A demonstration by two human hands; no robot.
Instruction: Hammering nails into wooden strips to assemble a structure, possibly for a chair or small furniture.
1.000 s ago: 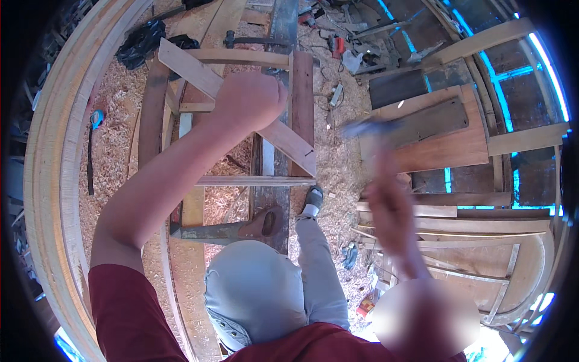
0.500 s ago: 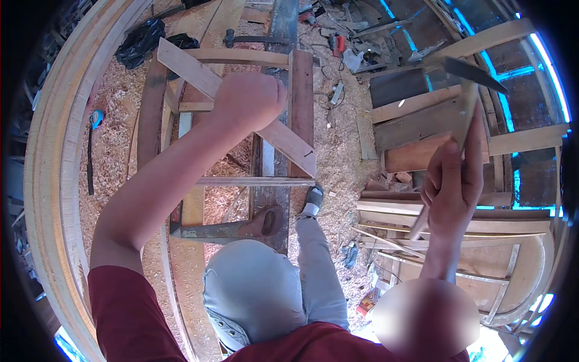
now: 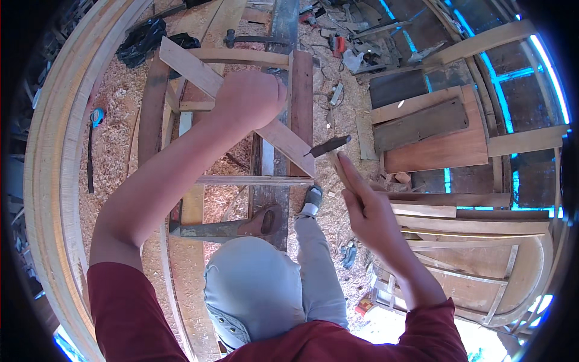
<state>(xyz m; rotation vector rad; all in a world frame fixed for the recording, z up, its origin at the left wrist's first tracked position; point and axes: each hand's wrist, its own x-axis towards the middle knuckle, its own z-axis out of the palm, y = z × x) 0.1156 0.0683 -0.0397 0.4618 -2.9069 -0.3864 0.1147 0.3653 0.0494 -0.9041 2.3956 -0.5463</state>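
My left hand (image 3: 250, 99) is closed in a fist over the middle of a diagonal wooden slat (image 3: 286, 143) and hides that stretch of it; the slat lies across a wooden frame (image 3: 301, 102). In my right hand (image 3: 368, 214) is a hammer (image 3: 330, 146), held by its wooden handle. Its dark head is at the slat's lower right end, by a nail (image 3: 308, 152); whether the two touch I cannot tell.
A handsaw (image 3: 262, 223) lies just below the frame, and another hammer (image 3: 241, 39) lies beyond it. Wood shavings cover the floor. Curved laminated timber (image 3: 57, 181) rises at the left. Boards (image 3: 440, 139) stand at the right, and my foot (image 3: 312, 199) is near the frame's corner.
My right hand has swung the hammer down and to the left, from raised at the right to the nail at the slat's end. My left hand has stayed in place.
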